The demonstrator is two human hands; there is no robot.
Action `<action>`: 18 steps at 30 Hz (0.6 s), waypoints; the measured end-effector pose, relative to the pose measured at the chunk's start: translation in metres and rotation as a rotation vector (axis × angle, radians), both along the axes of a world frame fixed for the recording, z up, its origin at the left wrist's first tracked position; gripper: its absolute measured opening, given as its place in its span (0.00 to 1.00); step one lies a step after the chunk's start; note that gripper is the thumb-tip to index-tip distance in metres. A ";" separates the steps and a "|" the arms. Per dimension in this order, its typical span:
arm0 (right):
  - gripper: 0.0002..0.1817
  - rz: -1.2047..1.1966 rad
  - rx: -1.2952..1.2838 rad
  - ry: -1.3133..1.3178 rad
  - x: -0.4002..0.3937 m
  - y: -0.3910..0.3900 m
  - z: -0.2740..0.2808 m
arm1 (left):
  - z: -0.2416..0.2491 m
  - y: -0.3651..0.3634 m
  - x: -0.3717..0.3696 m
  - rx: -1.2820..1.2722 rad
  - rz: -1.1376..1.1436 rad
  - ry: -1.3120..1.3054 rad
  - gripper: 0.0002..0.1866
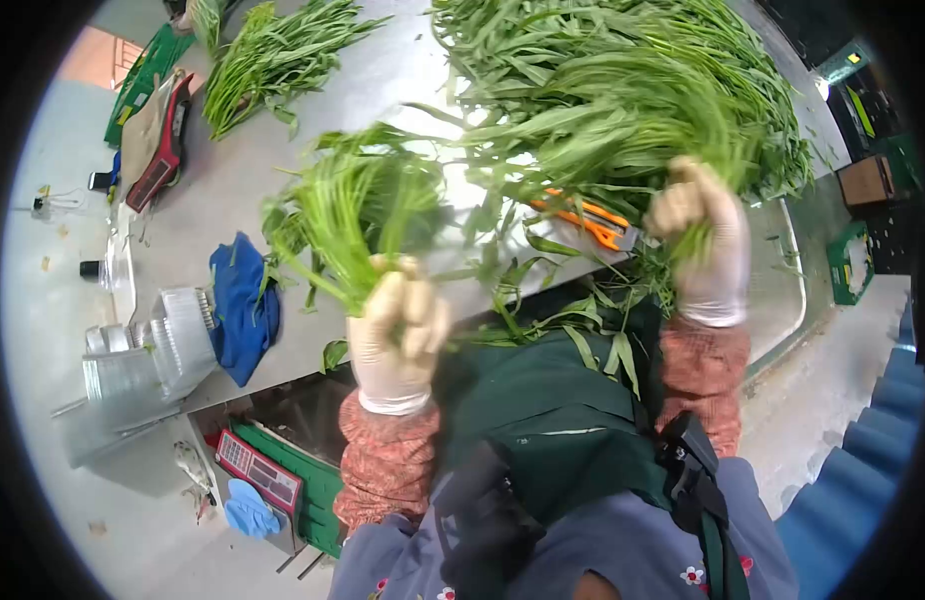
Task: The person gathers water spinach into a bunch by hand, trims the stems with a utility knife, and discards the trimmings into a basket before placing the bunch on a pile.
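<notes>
And here your left hand (401, 318) is closed around the stems of a small bunch (348, 215), held up over the table (318, 355), while your right hand (695, 212), blurred, is curled shut on long stems (718, 125) beside the big heap (543, 50). One bundle (278, 60) lies apart at the far left, so a portion looks separated, but most of the greens sit in that heap, loose and unbundled!

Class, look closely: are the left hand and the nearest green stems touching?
Touching: the head view shows the left hand closed around the green stems.
</notes>
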State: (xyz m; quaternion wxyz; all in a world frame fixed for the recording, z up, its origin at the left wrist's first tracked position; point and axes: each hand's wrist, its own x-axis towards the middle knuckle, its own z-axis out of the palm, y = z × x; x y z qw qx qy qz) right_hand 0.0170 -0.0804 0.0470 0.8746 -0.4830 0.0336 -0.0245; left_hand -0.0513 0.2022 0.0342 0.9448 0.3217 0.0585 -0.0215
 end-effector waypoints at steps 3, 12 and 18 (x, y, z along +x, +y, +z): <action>0.13 -0.272 0.203 -0.151 0.003 -0.042 0.025 | 0.009 0.017 0.003 0.027 0.084 -0.110 0.16; 0.21 0.201 -0.203 -0.029 -0.019 0.039 0.020 | 0.015 -0.024 -0.003 0.260 0.049 -0.064 0.15; 0.32 0.617 -0.049 0.007 -0.014 0.072 -0.007 | 0.008 -0.042 -0.007 0.458 0.001 0.050 0.14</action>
